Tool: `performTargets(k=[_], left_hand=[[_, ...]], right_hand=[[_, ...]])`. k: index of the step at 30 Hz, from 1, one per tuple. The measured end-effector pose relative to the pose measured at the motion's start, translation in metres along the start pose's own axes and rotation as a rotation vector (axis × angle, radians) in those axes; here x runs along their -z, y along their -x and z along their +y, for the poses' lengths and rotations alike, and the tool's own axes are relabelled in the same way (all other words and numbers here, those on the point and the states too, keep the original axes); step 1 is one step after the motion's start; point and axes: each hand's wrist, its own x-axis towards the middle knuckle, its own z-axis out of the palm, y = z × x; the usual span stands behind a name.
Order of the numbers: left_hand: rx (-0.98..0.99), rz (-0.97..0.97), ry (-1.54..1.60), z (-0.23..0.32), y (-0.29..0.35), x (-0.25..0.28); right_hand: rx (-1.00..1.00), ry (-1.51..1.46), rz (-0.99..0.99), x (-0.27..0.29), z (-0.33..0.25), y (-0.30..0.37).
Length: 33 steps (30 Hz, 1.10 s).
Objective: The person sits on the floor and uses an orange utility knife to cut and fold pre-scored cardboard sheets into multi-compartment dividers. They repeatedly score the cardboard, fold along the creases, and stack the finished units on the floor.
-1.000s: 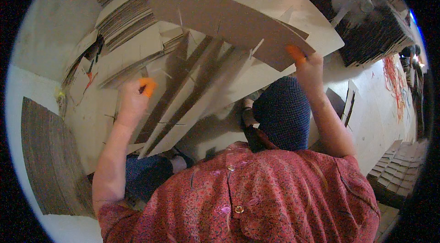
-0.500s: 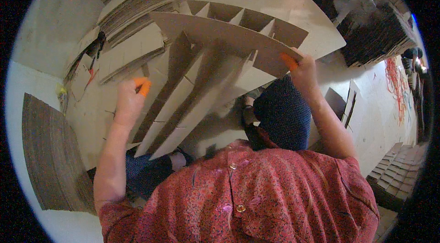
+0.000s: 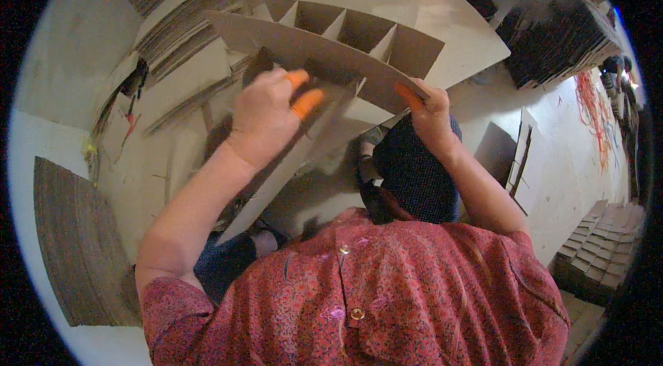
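In front of me is a cardboard divider [image 3: 297, 41], a long tan strip with shorter strips slotted across it, making cells along its far side. My right hand [image 3: 434, 114] pinches the right end of the long strip, with orange covers on its fingertips. My left hand [image 3: 262, 114] is over the near cross strips, just short of the long strip. Its orange-tipped thumb and finger are apart, and I see nothing between them. One long cross strip [image 3: 276, 176] slants down towards my left knee. The left hand and forearm hide part of the other cross strips.
A pale tabletop [image 3: 442, 10] lies beyond the divider. Stacks of cardboard strips [image 3: 183, 14] stand at the far left, and another stack [image 3: 79, 242] is at the near left. On the right are dark cardboard piles [image 3: 559, 41], red strings [image 3: 590, 121] and assembled dividers [image 3: 601, 245].
My left hand has moved right and away from me, from beside the cross strips to over them, and its fingers have spread. The divider and my right hand have shifted slightly left.
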Motion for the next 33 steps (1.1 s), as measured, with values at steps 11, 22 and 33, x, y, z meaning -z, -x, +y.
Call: performTargets(k=[11, 22, 33], left_hand=[[0.254, -0.318, -0.07, -0.046, -0.023, -0.02], [0.241, -0.136, 0.042, -0.105, -0.034, -0.012], [0.554, -0.388, 0.298, -0.125, -0.047, -0.019]], right_hand=[[-0.099, 0.098, 0.009, 0.005, -0.012, 0.002], [-0.123, 0.143, 0.017, -0.001, 0.009, 0.011], [-0.144, 0.307, -0.035, 0.005, 0.013, -0.001]])
